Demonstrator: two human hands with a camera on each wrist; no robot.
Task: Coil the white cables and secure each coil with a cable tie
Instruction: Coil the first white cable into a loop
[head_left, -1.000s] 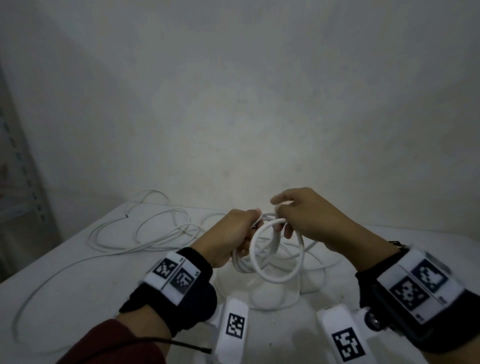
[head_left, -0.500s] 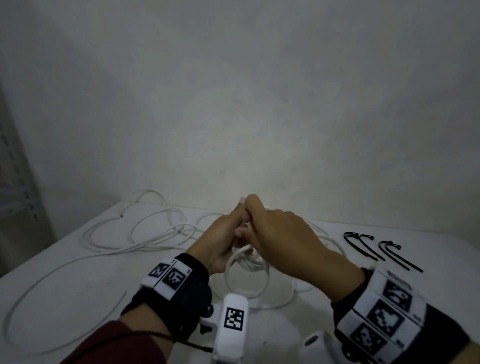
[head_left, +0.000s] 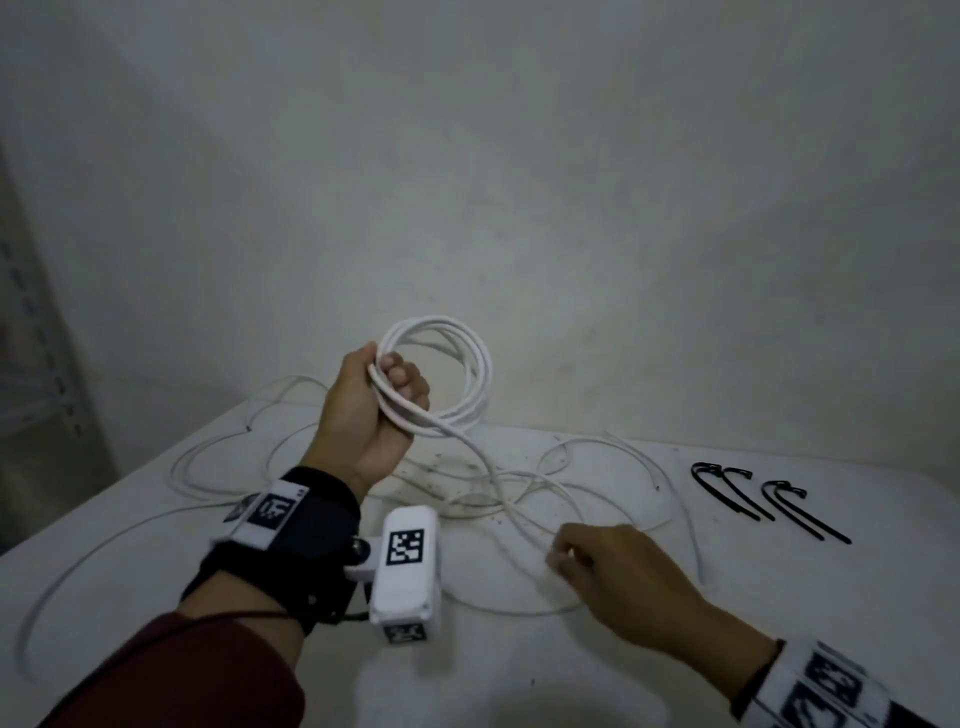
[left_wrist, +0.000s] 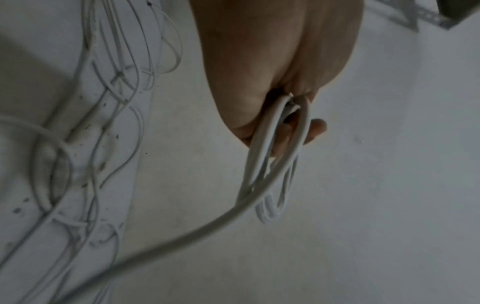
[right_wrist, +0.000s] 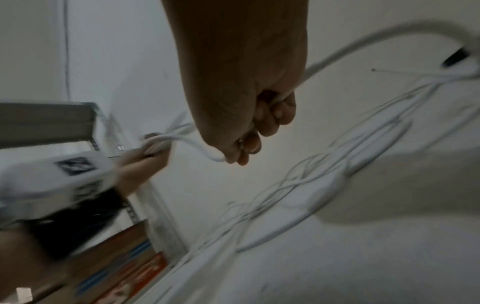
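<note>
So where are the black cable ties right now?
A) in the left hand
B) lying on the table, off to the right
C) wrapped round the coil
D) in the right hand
B: the black cable ties lie loose on the table, away from both hands and the coil.

counter (head_left: 675, 675): white, speckled with dark specks at centre | loose white cables (head_left: 519, 499): sprawled in tangled loops from 9 o'clock to centre | black cable ties (head_left: 748, 493): laid side by side at 3 o'clock, apart from the cables
</note>
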